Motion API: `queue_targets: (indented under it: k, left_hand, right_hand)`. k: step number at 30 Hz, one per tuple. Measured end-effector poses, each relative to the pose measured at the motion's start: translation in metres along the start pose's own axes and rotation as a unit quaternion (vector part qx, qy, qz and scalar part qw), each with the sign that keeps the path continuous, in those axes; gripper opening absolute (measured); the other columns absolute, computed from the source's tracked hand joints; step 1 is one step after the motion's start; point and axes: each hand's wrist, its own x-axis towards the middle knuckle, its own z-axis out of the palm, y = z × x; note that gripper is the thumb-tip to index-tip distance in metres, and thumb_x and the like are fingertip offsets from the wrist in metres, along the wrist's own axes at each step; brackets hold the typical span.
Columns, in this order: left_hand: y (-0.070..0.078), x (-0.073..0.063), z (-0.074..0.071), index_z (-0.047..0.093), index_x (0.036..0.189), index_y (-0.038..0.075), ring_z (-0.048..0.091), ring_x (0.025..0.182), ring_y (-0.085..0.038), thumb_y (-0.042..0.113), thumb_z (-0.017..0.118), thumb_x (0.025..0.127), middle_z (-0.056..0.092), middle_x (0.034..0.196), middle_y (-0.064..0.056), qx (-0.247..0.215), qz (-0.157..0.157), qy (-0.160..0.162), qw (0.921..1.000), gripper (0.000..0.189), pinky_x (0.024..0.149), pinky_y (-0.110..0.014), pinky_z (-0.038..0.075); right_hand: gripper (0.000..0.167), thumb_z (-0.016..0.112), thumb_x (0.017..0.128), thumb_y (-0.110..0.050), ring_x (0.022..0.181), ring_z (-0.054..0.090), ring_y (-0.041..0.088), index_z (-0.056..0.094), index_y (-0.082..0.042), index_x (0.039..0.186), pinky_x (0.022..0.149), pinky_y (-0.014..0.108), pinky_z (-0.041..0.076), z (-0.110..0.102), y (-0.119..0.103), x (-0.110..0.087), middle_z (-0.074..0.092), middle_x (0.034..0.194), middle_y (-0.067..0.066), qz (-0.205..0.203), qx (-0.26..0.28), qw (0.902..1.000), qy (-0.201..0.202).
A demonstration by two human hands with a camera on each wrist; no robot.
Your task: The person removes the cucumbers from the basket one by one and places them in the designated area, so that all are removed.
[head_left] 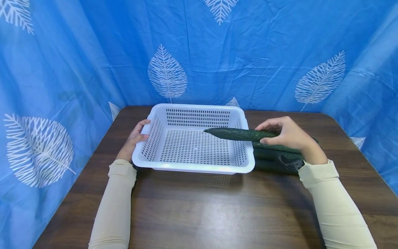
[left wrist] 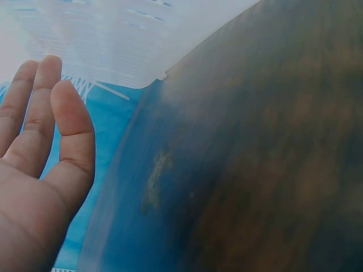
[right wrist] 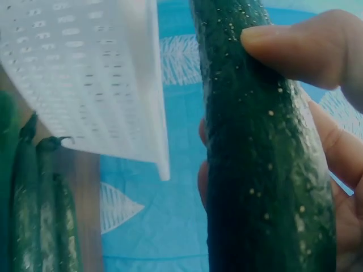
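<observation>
A white slotted plastic basket (head_left: 193, 166) is raised off the table in the head view, its inside facing up. My left hand (head_left: 134, 140) holds its left rim; in the left wrist view the fingers (left wrist: 35, 122) of this hand reach up to the basket's underside (left wrist: 108, 45). My right hand (head_left: 287, 136) grips a long dark green cucumber (head_left: 231, 134) by thumb and fingers. The cucumber lies level, its tip reaching over the basket's right wall. Close up in the right wrist view, the thumb presses on the cucumber's bumpy skin (right wrist: 255, 141).
More cucumbers (head_left: 273, 148) lie side by side on the dark wooden table (head_left: 199, 211), right of the basket and below my right hand. They show at the lower left in the right wrist view. A blue curtain (head_left: 261, 45) with white leaf prints hangs behind and beside the table.
</observation>
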Motion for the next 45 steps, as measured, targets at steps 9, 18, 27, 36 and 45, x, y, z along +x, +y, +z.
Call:
queue_targets:
  k: [9,18,27,36,45]
  left_hand:
    - [-0.002,0.002,-0.001,0.055,0.136,0.034,0.061,0.117,-0.017,0.004,0.049,0.097,0.053,0.143,-0.003,-0.024,0.034,-0.022,0.9989,0.049,0.093,-0.029,0.057]
    - [-0.002,0.003,-0.002,0.056,0.136,0.035,0.061,0.117,-0.017,0.005,0.050,0.097,0.054,0.143,-0.003,-0.025,0.040,-0.028,0.9985,0.050,0.093,-0.029,0.057]
    - [-0.002,0.003,-0.001,0.056,0.136,0.035,0.061,0.119,-0.017,0.003,0.048,0.096,0.053,0.145,-0.003,-0.022,0.042,-0.026,0.9985,0.051,0.093,-0.028,0.056]
    - [-0.001,0.002,-0.001,0.055,0.136,0.034,0.061,0.117,-0.017,0.004,0.048,0.097,0.053,0.143,-0.003,-0.015,0.034,-0.022,0.9991,0.050,0.092,-0.028,0.056]
    - [0.000,0.000,-0.001,0.054,0.137,0.034,0.062,0.116,-0.016,0.005,0.048,0.099,0.053,0.143,-0.003,-0.011,0.028,-0.020,0.9993,0.049,0.092,-0.027,0.057]
  right_hand:
    - [0.033,0.082,0.083,0.010,0.100,0.069,-0.002,0.078,0.003,0.115,0.090,0.011,0.051,-0.001,0.010,-0.018,0.076,0.109,-0.019,-0.028,0.016,0.9993,0.020]
    - [0.034,0.084,0.082,0.009,0.098,0.068,-0.002,0.078,0.001,0.114,0.087,0.010,0.050,-0.008,0.018,-0.041,0.075,0.107,-0.020,0.004,-0.001,0.9994,0.034]
    - [0.038,0.084,0.079,0.012,0.098,0.069,-0.003,0.079,-0.001,0.114,0.087,0.009,0.050,-0.014,0.029,-0.059,0.076,0.109,-0.019,-0.003,0.005,0.9992,0.039]
    - [0.037,0.085,0.080,0.010,0.100,0.068,-0.004,0.080,-0.006,0.114,0.088,0.009,0.049,-0.022,0.034,-0.078,0.076,0.109,-0.019,0.004,-0.015,0.9991,0.040]
    - [0.040,0.084,0.080,0.012,0.101,0.066,-0.004,0.080,-0.009,0.114,0.088,0.009,0.047,-0.030,0.043,-0.099,0.075,0.112,-0.021,0.021,-0.014,0.9988,0.043]
